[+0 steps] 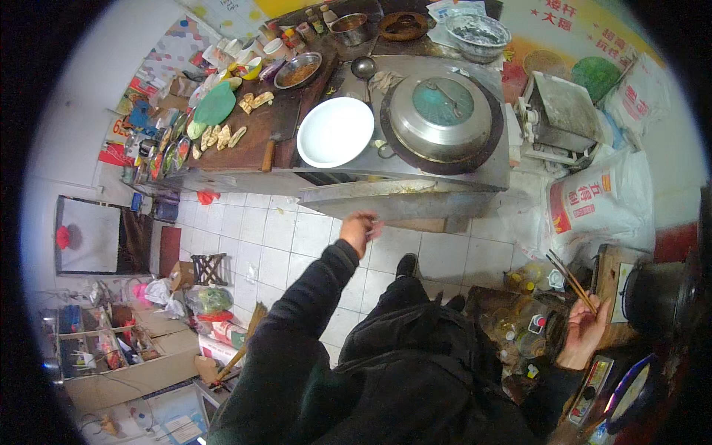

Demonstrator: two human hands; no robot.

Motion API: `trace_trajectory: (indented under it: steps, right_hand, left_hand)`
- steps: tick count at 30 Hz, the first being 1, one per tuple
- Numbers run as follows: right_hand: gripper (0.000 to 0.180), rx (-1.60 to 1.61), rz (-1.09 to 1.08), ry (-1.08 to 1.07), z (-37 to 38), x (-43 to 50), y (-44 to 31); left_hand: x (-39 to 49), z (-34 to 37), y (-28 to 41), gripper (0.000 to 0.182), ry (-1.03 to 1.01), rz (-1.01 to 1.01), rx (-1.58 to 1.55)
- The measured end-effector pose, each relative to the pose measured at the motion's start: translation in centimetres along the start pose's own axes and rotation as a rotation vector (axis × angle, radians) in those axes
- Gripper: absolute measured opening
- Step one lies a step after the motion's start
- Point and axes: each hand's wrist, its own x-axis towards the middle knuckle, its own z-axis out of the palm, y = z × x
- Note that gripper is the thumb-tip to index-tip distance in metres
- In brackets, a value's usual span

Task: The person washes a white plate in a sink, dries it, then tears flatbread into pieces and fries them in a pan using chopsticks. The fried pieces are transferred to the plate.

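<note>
My right hand [584, 328] is at the right side, its fingers closed on a pair of wooden chopsticks [573, 282] that point up and left. Blurred by motion, my left hand [360, 231] hangs over the tiled floor in front of the stove. No object shows clearly in it, and its fingers are too smeared to make out. Beyond it on the stove top rests a white oval dish [335, 133]. To the dish's right, a domed metal lid [439, 114] covers a wok. A ladle [364, 68] lies behind the dish.
A knife with a wooden handle [268, 156] and pieces of food [222, 137] lie on the brown board [250, 125] at left. Flour sacks [598, 200] stand at right. Plastic bottles [528, 334] crowd the floor beside my legs. A broom [242, 345] leans at left.
</note>
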Motion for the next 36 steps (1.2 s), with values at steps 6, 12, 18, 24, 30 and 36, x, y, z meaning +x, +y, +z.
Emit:
trace_trajectory:
  steps: [6,12,18,24,30,36]
  right_hand:
    - [0.021,-0.162,0.018,0.052,5.9,-1.3,3.9]
    - [0.026,-0.145,-0.007,0.055,11.0,-4.1,8.2]
    - [0.029,-0.198,-0.037,0.14,12.6,-5.2,9.5]
    - [0.028,-0.252,0.009,0.117,15.7,-3.5,11.8]
    - [0.028,-0.354,0.127,-0.02,18.9,0.1,16.6]
    - [0.027,-0.431,0.168,-0.03,22.7,-0.1,19.2]
  left_hand:
    - [9.8,-3.7,8.0,0.025,-0.018,-0.114,-0.304]
    - [16.0,-6.2,10.0,0.045,-0.003,-0.216,-0.444]
    - [16.0,-7.4,10.2,0.049,-0.125,-0.246,-0.4]
    - [11.0,-8.9,12.0,0.056,-0.04,-0.273,-0.231]
    - [8.2,-17.4,13.7,0.038,0.194,0.161,0.14]
    - [14.8,-28.2,23.9,0.016,0.693,0.798,0.876]
